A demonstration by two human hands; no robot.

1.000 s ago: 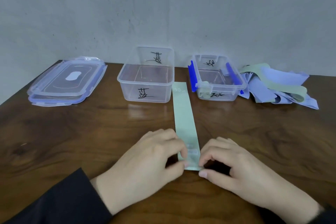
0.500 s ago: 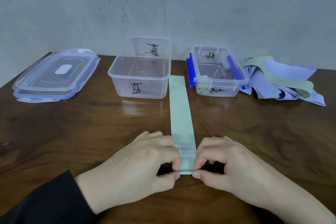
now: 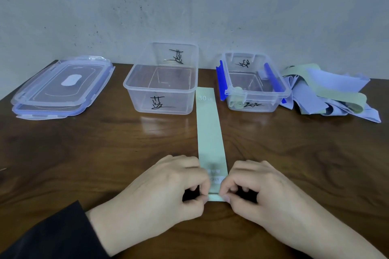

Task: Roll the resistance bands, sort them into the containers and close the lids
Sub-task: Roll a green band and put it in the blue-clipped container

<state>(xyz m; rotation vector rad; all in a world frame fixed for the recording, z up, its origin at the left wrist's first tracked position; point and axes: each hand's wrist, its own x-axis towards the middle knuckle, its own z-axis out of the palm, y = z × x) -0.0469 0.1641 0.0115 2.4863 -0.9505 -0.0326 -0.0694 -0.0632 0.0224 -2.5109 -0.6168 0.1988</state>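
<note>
A pale green resistance band (image 3: 209,130) marked "30 LB" lies flat and straight on the wooden table, running away from me between the two containers. My left hand (image 3: 160,193) and my right hand (image 3: 263,191) pinch its near end from either side, where a small fold is turned up. The larger clear container (image 3: 162,88) stands empty at centre. The smaller clear container (image 3: 254,84), with blue side clips, holds one rolled green band (image 3: 236,103) at its front. A loose pile of blue and green bands (image 3: 328,92) lies to its right.
Two clear lids with blue seals (image 3: 61,86) are stacked at the far left of the table. A grey wall stands right behind the containers. Dark sleeves cover my forearms near the bottom edge.
Both hands have closed in on the band's near end, and its edge is now folded up into the start of a roll. The view has tilted slightly.
</note>
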